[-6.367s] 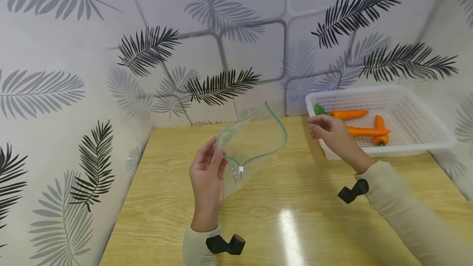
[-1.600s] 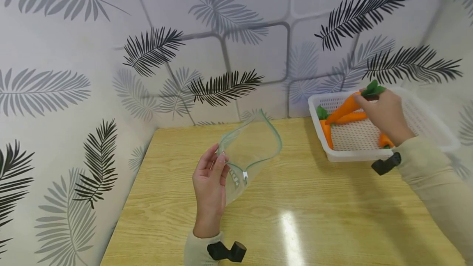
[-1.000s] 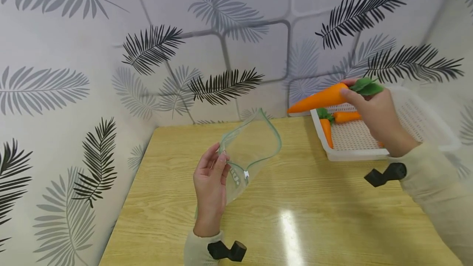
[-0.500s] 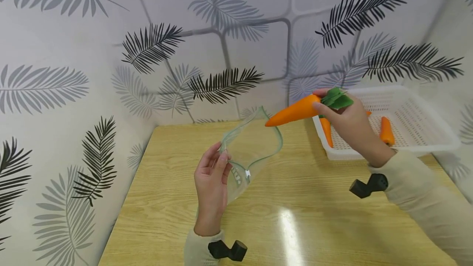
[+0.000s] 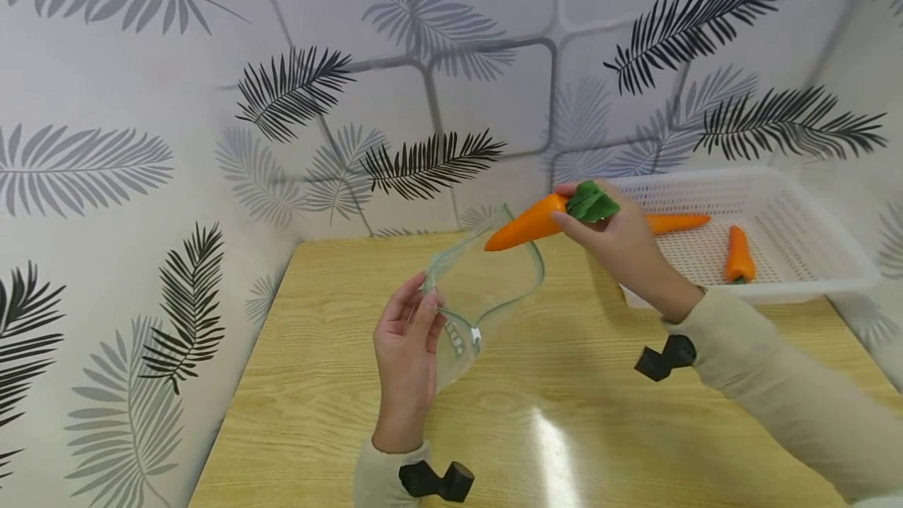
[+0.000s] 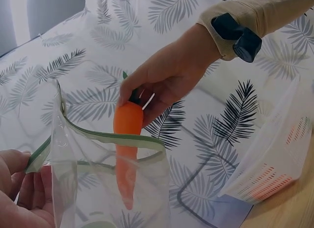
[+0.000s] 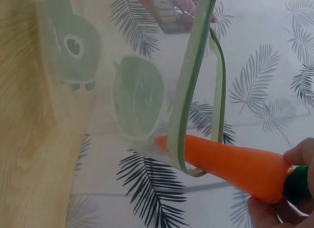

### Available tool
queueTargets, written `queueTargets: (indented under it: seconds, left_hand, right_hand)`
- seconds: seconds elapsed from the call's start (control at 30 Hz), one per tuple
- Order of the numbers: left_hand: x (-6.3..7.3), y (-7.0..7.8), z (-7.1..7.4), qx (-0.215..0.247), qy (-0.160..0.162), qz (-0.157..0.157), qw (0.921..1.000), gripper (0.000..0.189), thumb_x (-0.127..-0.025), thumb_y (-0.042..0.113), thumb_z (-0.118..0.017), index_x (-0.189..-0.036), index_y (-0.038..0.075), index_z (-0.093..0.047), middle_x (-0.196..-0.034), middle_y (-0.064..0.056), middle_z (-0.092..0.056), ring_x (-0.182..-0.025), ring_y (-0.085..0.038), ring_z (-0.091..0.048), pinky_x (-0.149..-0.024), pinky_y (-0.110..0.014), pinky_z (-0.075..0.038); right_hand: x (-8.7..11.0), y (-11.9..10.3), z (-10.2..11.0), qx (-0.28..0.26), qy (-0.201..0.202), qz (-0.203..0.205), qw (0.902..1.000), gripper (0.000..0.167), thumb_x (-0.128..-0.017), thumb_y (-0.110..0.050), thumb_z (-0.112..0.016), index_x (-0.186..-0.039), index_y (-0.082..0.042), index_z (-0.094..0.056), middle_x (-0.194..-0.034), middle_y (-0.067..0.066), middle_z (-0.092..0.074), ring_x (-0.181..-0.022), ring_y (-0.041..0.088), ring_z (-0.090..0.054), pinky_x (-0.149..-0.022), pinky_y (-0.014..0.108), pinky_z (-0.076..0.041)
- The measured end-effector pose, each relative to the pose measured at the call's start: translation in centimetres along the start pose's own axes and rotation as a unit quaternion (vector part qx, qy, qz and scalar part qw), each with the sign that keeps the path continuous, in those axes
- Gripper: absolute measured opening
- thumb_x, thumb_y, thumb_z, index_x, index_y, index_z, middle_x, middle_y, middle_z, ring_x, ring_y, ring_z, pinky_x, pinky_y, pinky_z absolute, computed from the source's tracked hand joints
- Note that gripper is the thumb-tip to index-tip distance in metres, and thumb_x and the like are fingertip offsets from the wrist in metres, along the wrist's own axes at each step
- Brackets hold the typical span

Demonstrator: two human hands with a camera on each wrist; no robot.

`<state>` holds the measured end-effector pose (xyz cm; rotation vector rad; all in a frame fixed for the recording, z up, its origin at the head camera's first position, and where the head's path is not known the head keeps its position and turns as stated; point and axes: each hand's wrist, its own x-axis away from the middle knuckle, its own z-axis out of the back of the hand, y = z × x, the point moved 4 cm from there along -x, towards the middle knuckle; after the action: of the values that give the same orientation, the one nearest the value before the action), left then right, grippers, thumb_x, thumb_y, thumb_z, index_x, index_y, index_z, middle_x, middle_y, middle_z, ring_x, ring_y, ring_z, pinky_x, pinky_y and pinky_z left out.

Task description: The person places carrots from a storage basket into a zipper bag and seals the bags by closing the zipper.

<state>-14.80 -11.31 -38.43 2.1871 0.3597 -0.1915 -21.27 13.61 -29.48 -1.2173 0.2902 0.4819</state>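
My left hand point(image 5: 409, 359) pinches one side of a clear zip bag point(image 5: 451, 355), which has a green edge and a white slider. The bag's mouth gapes upward and to the right. Between the thumb and fingers of my right hand point(image 5: 631, 245) is an orange carrot point(image 5: 525, 224), gripped near its green leafy top. It tilts down to the left. In the right wrist view, the carrot tip point(image 7: 162, 142) has passed through the green-edged mouth. Green printed figures point(image 7: 139, 98) show on the bag's film.
A white perforated basket point(image 5: 832, 282) stands at the right back of the wooden table point(image 5: 317, 320). Two carrots show inside, one lying lengthwise point(image 5: 680, 223) and one pointing away point(image 5: 739, 252). My right hand covers the basket's left part. A leaf-patterned wall rises behind the table.
My right hand, earlier without a carrot beside the basket, has lifted one out and carried it left, its tip now in the bag's mouth. My left hand has barely moved.
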Motion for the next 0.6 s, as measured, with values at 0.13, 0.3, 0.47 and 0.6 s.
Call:
queueTargets:
  seconds: [0.13, 0.3, 0.47, 0.6]
  left_hand:
    - [0.0, 0.0, 0.0, -0.001, 0.001, 0.001, 1.0000, 0.034, -0.089, 0.000, -0.059, -0.122, -0.005, -0.052, -0.094, -0.006, -0.053, -0.086, -0.016, -0.058, -0.073, -0.022, -0.052]
    - [0.1, 0.0, -0.1, 0.002, -0.005, -0.001, 1.0000, 0.032, -0.089, -0.001, -0.059, -0.121, -0.005, -0.053, -0.093, -0.006, -0.053, -0.085, -0.016, -0.058, -0.072, -0.022, -0.052]
    - [0.2, 0.0, -0.3, 0.003, -0.006, 0.002, 1.0000, 0.033, -0.089, 0.000, -0.059, -0.121, -0.005, -0.052, -0.094, -0.006, -0.053, -0.086, -0.016, -0.058, -0.073, -0.021, -0.052]
    - [0.2, -0.1, -0.4, -0.004, -0.002, 0.006, 1.0000, 0.035, -0.089, 0.002, -0.060, -0.122, -0.006, -0.051, -0.094, -0.006, -0.053, -0.087, -0.016, -0.058, -0.073, -0.021, -0.052]
  right_hand:
    - [0.0, -0.8, -1.0, -0.002, -0.021, -0.004, 0.9998, 0.037, -0.087, -0.005, -0.064, -0.120, 0.006, -0.053, -0.119, 0.016, -0.055, -0.097, 0.008, -0.056, -0.081, 0.016, -0.047]
    - [-0.1, -1.0, -2.1, 0.003, -0.038, -0.006, 0.9992, 0.036, -0.087, -0.005, -0.064, -0.119, 0.006, -0.053, -0.117, 0.015, -0.054, -0.101, 0.015, -0.057, -0.087, 0.021, -0.046]
    - [-0.2, -1.3, -2.9, 0.007, -0.046, 0.014, 0.9988, 0.035, -0.087, -0.004, -0.064, -0.119, 0.006, -0.054, -0.117, 0.016, -0.055, -0.101, 0.022, -0.058, -0.090, 0.028, -0.047]
    - [-0.1, -1.4, -3.3, 0.036, -0.046, 0.040, 0.9975, 0.035, -0.086, -0.003, -0.065, -0.118, 0.006, -0.055, -0.116, 0.016, -0.056, -0.102, 0.023, -0.057, -0.091, 0.035, -0.046]
